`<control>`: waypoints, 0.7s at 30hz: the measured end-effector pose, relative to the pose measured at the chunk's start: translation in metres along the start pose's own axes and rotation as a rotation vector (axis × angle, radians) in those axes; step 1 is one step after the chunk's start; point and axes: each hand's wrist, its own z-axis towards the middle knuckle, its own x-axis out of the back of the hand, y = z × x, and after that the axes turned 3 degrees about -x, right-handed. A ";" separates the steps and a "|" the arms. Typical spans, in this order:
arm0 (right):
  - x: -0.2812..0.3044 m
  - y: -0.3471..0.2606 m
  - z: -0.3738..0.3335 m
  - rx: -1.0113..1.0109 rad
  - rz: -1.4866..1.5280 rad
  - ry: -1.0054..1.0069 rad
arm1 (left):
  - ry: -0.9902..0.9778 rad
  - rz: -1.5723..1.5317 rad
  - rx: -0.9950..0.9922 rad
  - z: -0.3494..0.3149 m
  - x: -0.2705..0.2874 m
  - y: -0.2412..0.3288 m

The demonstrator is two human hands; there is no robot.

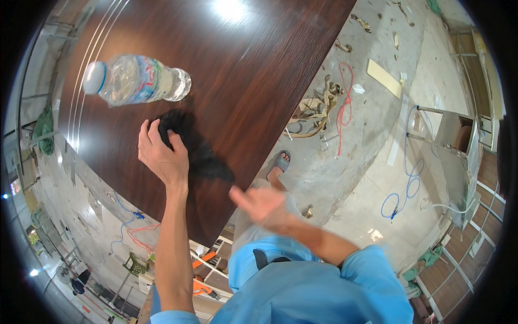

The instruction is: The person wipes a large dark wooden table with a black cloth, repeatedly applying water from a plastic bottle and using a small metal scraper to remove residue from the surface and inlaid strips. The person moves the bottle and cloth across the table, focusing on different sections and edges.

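Note:
My left hand (164, 153) presses down on a crumpled black cloth (208, 159), its fingers curled over the cloth's left end. The cloth lies on a dark brown wood-grain panel (253, 81). A clear plastic bottle (137, 80) with a white cap and a printed label stands just beyond that hand, looking tilted through the lens. My right hand (261, 204) is apart from the cloth, in front of my body by the panel's near right edge. Motion smears its fingers, and nothing can be made out in it.
Orange power tools (202, 286) sit on a rack below the panel's near corner. Across the concrete floor at right lie a red cord (345, 102), brown scraps (318, 108), a pale yellow strip (384, 78) and a blue hose (413, 183). A green stool (135, 263) stands at lower left.

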 end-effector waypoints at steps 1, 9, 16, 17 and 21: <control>-0.006 -0.020 -0.013 0.053 0.052 -0.031 | -0.017 -0.018 -0.013 0.000 -0.001 -0.001; 0.032 0.058 0.040 -0.141 -0.122 0.221 | -0.123 -0.205 -0.402 -0.007 0.025 -0.093; -0.010 -0.017 0.000 -0.061 -0.182 0.084 | 0.024 0.002 -0.150 -0.033 0.024 -0.163; -0.025 -0.052 -0.023 -0.022 -0.109 0.063 | 0.026 0.000 -0.146 -0.035 0.022 -0.165; -0.070 -0.172 -0.111 0.008 -0.003 -0.229 | 0.045 -0.032 -0.120 -0.037 0.022 -0.164</control>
